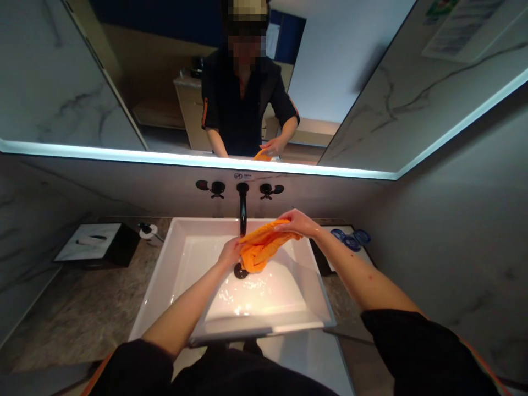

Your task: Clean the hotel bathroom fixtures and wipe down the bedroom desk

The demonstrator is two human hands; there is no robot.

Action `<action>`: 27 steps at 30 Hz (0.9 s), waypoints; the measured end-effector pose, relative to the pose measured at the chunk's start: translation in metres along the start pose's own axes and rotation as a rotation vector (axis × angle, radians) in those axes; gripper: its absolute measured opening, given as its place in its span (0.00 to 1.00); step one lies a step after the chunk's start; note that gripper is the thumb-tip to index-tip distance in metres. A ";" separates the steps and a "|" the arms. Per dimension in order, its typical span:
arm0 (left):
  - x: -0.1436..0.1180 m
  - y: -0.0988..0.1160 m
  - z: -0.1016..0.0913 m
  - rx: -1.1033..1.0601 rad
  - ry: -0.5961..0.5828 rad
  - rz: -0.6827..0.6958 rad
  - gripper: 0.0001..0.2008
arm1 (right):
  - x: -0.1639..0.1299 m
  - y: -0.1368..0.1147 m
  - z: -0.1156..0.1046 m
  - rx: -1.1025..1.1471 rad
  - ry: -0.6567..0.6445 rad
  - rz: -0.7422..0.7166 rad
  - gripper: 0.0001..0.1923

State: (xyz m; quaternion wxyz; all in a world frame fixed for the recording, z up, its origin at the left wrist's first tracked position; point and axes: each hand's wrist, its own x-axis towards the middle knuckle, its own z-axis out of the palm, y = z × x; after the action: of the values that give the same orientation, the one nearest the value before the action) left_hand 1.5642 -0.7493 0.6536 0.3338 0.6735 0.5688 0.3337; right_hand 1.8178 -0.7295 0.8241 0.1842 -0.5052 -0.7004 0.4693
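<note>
An orange cloth [264,246] is stretched between my two hands above the white sink [165,286]. My left hand [231,251] is closed on the cloth's left end, just below the black spout [243,212]. At the upper right end of the cloth, my right hand [300,222] grips it near the sink's back right rim. Folds of cloth hang down beside the dark drain [241,271] and partly cover it. Wet glints show on the sink floor. Some of my left fingers are hidden behind the cloth.
Black tap handles [218,189] flank the spout on the wall. Left of the sink stand a tissue box [99,245] and a pump bottle [150,234]. A tray with blue round packets [351,242] lies on the right. A lit mirror [322,99] hangs above, reflecting a person.
</note>
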 end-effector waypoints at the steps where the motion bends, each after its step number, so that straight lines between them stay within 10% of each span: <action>1: -0.003 -0.002 -0.014 0.030 0.023 0.007 0.12 | 0.004 0.000 -0.005 -0.008 0.007 -0.013 0.22; 9: 0.016 0.028 -0.132 0.387 0.166 0.105 0.11 | 0.035 -0.023 -0.026 -0.117 0.085 -0.182 0.15; 17: 0.029 0.108 -0.202 0.766 0.187 0.232 0.11 | 0.035 -0.064 -0.066 -0.194 0.121 -0.361 0.20; 22: 0.025 0.138 -0.226 0.750 0.099 0.422 0.15 | 0.027 -0.065 -0.081 -0.173 0.117 -0.398 0.24; 27: 0.009 0.093 -0.200 0.578 -0.135 0.261 0.17 | 0.042 -0.003 -0.042 -0.151 -0.119 -0.290 0.27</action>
State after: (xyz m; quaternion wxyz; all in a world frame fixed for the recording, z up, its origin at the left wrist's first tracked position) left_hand 1.4496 -0.7380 0.8422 0.1203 0.8283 0.5254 0.1531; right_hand 1.8293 -0.6732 0.8379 0.1696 -0.3824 -0.8089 0.4131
